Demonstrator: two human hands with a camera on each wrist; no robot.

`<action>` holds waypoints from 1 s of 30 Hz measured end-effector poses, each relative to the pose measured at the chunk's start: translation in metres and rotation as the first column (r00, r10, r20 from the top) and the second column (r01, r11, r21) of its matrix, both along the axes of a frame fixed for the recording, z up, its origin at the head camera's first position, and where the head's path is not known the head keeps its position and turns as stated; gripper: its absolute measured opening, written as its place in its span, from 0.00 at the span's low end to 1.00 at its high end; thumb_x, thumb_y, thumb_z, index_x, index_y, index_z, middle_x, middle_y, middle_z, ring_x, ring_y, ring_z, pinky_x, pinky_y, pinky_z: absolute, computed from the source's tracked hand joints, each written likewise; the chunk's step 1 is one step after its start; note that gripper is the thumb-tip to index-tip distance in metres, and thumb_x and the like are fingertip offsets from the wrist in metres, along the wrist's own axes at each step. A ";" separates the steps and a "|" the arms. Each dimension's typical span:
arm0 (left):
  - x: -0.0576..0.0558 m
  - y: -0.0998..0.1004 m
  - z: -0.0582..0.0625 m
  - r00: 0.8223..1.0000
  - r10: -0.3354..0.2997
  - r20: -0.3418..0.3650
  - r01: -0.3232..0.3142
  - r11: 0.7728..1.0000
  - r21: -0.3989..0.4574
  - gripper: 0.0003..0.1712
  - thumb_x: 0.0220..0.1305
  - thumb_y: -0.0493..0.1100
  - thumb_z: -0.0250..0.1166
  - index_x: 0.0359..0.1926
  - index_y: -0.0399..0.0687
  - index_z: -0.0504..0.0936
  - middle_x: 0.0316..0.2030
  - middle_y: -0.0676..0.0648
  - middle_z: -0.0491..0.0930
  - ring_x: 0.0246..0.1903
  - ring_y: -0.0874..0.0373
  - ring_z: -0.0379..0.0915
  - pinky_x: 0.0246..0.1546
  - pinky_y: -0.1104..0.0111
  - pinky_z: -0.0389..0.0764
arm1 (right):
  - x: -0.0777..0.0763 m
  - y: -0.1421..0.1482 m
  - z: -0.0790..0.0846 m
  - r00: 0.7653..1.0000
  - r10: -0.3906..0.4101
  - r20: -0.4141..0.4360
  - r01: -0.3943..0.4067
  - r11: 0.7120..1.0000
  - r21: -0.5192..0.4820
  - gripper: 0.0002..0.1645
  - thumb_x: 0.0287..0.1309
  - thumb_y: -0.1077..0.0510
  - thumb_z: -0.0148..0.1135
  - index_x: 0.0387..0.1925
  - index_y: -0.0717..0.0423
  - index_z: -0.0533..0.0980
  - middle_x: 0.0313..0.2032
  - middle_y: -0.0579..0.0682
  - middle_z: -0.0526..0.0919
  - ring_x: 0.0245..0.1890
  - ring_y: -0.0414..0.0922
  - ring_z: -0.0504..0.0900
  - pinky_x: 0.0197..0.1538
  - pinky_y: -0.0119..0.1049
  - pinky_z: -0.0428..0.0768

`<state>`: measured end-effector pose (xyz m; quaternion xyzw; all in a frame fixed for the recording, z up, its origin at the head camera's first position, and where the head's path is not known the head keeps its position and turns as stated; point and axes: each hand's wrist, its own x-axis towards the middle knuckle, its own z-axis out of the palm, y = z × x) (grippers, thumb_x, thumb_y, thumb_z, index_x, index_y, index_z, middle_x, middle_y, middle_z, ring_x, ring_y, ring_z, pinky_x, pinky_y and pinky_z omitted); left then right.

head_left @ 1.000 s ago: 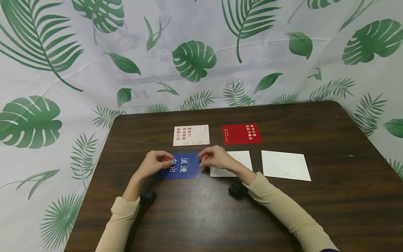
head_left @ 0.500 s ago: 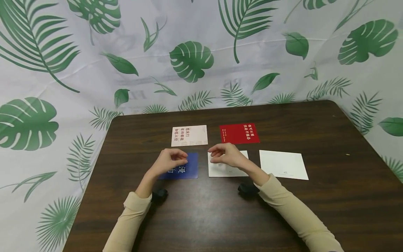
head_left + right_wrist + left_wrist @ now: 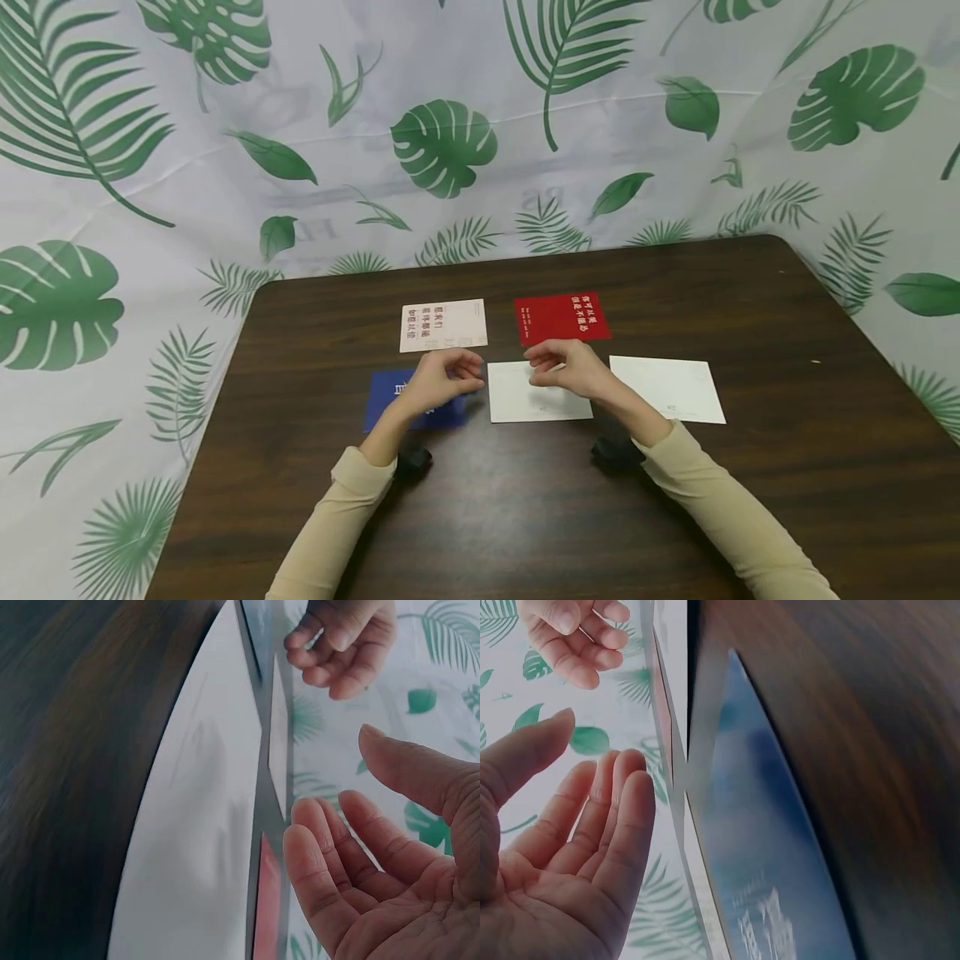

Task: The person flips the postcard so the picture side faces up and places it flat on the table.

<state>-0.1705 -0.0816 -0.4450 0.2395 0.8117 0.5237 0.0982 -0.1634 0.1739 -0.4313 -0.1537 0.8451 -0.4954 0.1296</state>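
My left hand [image 3: 441,380] hovers over the right part of a blue card [image 3: 384,392] with white characters, which lies flat on the table. Its fingers are loosely bent, and in the left wrist view a gap shows between thumb and fingertips with nothing in it. Above a white card [image 3: 517,400] hangs my right hand [image 3: 576,368], also holding nothing. The right wrist view shows its thumb apart from its relaxed fingers. Both hands are clear of the cards, palms facing one another.
Behind these lie a cream card [image 3: 450,321] with red-brown characters and a red card [image 3: 555,321]. Another white card [image 3: 671,390] lies to the right. The dark wooden table [image 3: 510,517] ends at a leaf-patterned cloth [image 3: 330,200] hung behind it.
My left hand has moved right, off the blue card's left side to above its right part. The right hand has moved right from the blue card's edge to over the white card.
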 end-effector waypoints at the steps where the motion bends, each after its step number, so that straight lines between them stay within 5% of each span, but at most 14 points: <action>1: 0.000 0.002 -0.001 1.000 -0.002 -0.003 0.002 1.000 0.004 0.16 0.51 0.30 0.69 0.43 0.27 0.79 0.34 0.37 0.82 0.32 0.50 0.78 0.35 0.67 0.79 | 0.000 0.002 0.000 1.000 -0.011 0.007 0.011 1.000 0.006 0.23 0.48 0.63 0.70 0.48 0.66 0.77 0.40 0.60 0.82 0.36 0.47 0.80 0.39 0.37 0.79; 12: 0.003 0.018 0.001 1.000 0.015 0.024 -0.015 1.000 -0.013 0.19 0.50 0.28 0.69 0.44 0.24 0.77 0.38 0.32 0.79 0.36 0.42 0.78 0.39 0.63 0.80 | 0.005 0.029 -0.010 0.995 -0.089 0.042 0.086 0.994 0.069 0.26 0.48 0.61 0.71 0.50 0.65 0.76 0.42 0.57 0.81 0.37 0.48 0.78 0.41 0.37 0.78; 14: -0.002 0.019 -0.008 0.999 0.035 0.029 -0.035 0.999 -0.033 0.20 0.49 0.29 0.70 0.45 0.26 0.78 0.38 0.34 0.80 0.36 0.44 0.78 0.38 0.67 0.80 | 0.006 0.033 -0.011 0.995 -0.099 0.028 0.096 0.992 0.085 0.26 0.48 0.61 0.71 0.50 0.65 0.75 0.41 0.57 0.81 0.36 0.48 0.78 0.41 0.36 0.78; 24: -0.008 0.024 -0.009 0.993 0.093 0.069 -0.084 0.989 -0.124 0.24 0.44 0.31 0.73 0.44 0.26 0.79 0.35 0.37 0.80 0.35 0.46 0.79 0.36 0.69 0.79 | 0.005 0.040 -0.018 0.990 -0.140 -0.004 0.139 0.985 0.102 0.27 0.46 0.63 0.72 0.50 0.68 0.75 0.37 0.57 0.80 0.33 0.46 0.77 0.37 0.31 0.76; 30: -0.019 0.024 -0.022 0.998 0.059 0.030 -0.055 0.992 -0.115 0.24 0.42 0.39 0.76 0.41 0.31 0.81 0.29 0.45 0.80 0.28 0.57 0.78 0.33 0.69 0.79 | 0.004 0.042 -0.021 0.987 -0.163 0.012 0.159 0.975 0.152 0.28 0.45 0.64 0.72 0.50 0.68 0.75 0.35 0.56 0.78 0.31 0.46 0.75 0.39 0.34 0.76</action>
